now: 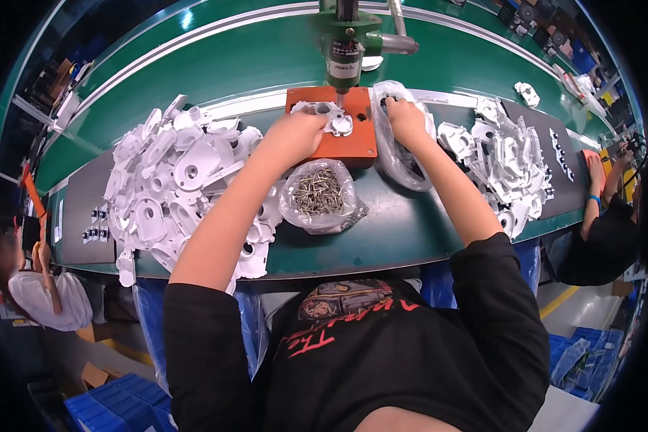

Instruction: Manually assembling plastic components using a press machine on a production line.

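Under a press (349, 37) (lettered white label (344, 70)), left hand (308, 129) holds white part (340, 124); right hand (405, 117): grip unclear.

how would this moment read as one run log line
left hand: on white part atop orange block; right hand: at clear bag; green machine: above part; metal pieces: in second bag

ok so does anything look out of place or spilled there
Yes, mildly: one white part at the near side of the left heap seems to jut past the front edge of the table, so it might get knocked off. Another loose piece lies alone behind the right heap.
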`<action>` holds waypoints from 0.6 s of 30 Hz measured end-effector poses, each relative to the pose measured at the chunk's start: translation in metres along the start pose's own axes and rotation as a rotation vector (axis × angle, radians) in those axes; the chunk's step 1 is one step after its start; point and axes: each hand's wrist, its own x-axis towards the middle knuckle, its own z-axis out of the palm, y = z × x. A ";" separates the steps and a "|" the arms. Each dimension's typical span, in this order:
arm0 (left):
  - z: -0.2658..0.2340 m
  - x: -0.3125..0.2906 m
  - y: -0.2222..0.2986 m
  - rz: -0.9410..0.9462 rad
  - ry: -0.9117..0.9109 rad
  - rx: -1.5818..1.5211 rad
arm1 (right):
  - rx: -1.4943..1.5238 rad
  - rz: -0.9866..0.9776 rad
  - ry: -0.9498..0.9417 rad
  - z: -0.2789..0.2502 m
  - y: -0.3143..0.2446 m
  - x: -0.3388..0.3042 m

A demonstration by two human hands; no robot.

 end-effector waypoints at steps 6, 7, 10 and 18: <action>-0.007 0.001 0.002 -0.008 -0.022 0.018 | 0.156 -0.110 -0.122 -0.002 0.015 0.018; -0.007 0.000 0.002 -0.008 -0.020 0.017 | 0.189 -0.088 -0.120 -0.004 0.017 0.019; -0.006 0.004 0.001 0.009 0.020 -0.009 | 0.319 -0.104 0.029 -0.009 0.032 0.020; -0.009 0.007 -0.001 0.048 -0.044 0.046 | 1.175 -0.047 -0.024 -0.069 -0.026 0.006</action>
